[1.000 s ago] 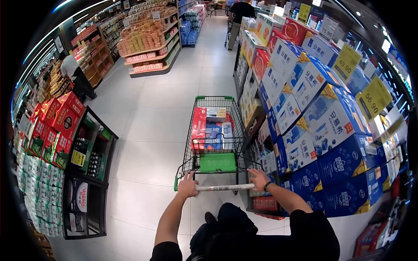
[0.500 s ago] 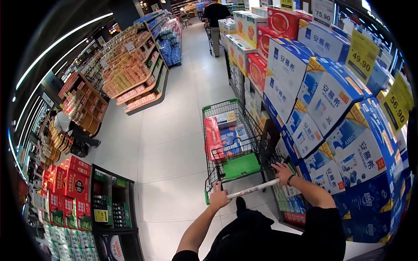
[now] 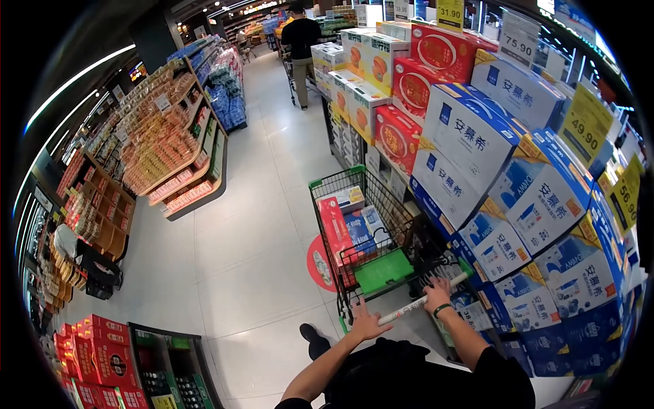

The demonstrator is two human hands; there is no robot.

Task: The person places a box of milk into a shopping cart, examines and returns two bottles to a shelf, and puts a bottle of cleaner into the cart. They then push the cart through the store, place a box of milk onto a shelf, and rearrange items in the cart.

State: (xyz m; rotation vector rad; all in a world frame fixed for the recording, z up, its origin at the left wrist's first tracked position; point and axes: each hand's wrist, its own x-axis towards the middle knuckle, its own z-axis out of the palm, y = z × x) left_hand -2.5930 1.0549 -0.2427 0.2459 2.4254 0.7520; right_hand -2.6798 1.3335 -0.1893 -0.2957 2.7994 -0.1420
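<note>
My left hand [image 3: 368, 323] lies over the left end of the shopping cart handle [image 3: 403, 312], fingers pointing forward and thumb along the bar. My right hand [image 3: 438, 294] grips the handle near its right end, with a dark band on the wrist. Ahead of them is the black wire shopping cart [image 3: 398, 204] with green corners and a green flap [image 3: 385, 271]. Inside the basket lie a long red box [image 3: 335, 228], a blue and white carton [image 3: 364, 228] and a smaller pale carton [image 3: 350, 198]. The undersides of my fingers are hidden.
Stacked milk cartons [image 3: 470, 143] with yellow price signs [image 3: 586, 124] stand close on the cart's right. A round red floor sticker [image 3: 320, 264] is beside the cart. Left are a snack shelf [image 3: 180, 150] and stacked red boxes [image 3: 102, 354]. Ahead, a person [image 3: 300, 41] stands with another cart.
The view has shifted, moving the left shelves farther left. The red floor sticker and a dark shoe have come into view. The person ahead looks nearer. Both hands stay on the handle.
</note>
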